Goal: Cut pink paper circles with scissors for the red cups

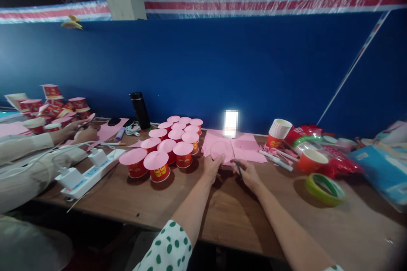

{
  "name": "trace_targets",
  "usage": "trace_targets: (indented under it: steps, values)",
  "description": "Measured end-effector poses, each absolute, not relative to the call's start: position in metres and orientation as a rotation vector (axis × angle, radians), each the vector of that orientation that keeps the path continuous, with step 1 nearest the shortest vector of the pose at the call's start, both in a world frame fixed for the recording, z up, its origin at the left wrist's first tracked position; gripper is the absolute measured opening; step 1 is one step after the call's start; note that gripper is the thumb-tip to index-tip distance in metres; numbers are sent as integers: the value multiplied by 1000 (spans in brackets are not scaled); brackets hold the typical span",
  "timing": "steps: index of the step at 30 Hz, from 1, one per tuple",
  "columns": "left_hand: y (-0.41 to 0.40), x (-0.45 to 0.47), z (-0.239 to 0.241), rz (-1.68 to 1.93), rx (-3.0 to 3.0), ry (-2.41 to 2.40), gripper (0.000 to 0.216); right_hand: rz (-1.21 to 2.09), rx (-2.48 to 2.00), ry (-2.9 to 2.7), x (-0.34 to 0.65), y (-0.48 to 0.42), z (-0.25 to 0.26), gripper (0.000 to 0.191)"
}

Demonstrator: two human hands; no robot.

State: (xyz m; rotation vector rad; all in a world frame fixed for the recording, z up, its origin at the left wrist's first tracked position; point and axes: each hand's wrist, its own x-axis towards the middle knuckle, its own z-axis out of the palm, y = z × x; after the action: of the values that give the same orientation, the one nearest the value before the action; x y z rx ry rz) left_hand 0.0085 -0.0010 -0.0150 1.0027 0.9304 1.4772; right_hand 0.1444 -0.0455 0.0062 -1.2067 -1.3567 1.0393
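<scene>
Via head cam I see L hand (pixel 213 169) pinching pink paper (pixel 221 150) at its 12 o'clock; R hand (pixel 248 173) gripping scissors (pixel 239 169); disc-topped red cups (pixel 183 161) approx. 10 o'clock from hands, cup stack (pixel 280 130) 2 o'clock

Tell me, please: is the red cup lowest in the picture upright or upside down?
Upside down: the red cup has its pale rim on the table, a pink disc on top.

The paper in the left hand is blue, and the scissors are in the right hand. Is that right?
Not quite: the paper is pink, not blue, as the head view shows. The rest is right: the left hand holds it, and the scissors are in the right hand.
</scene>
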Motion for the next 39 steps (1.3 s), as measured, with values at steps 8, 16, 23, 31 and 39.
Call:
trace_targets:
  steps: [8, 16, 23, 31, 39]
  values:
    - [0, 9, -15, 1486, 974, 900, 34, 1055, -1211, -1348, 144, -46, 7, 45]
    - [2, 9, -17, 1505, 958, 926, 37, 1048, -1239, -1346, 143, -46, 8, 48]
    - [3, 9, -17, 1516, 944, 938, 38, 1031, -1232, -1364, 143, -48, 9, 48]
    - [4, 10, -18, 1515, 941, 936, 40, 1029, -1235, -1369, 142, -48, 8, 47]
    - [3, 9, -20, 1503, 976, 931, 37, 1024, -1232, -1364, 143, -46, 7, 46]
